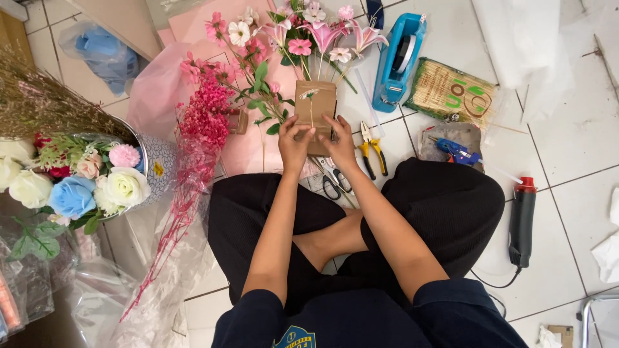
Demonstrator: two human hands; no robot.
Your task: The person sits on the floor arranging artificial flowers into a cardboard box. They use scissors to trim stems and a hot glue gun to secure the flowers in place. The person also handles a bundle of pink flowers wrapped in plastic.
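Our left hand (294, 140) and right hand (340, 138) each pinch the brown card (316, 109) by its lower edge, steadying the small white flower stem (311, 103) flat; scissors (334, 180) lie close.

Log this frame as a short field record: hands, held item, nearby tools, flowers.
left hand: grips lower left edge of brown card
right hand: grips lower right edge of the card
card: upright, small white flower stem against its face
tools: yellow pliers, scissors, blue tape dispenser, glue gun, heat gun
flowers: pink stems behind card; bouquet at left
surface: white tiled floor
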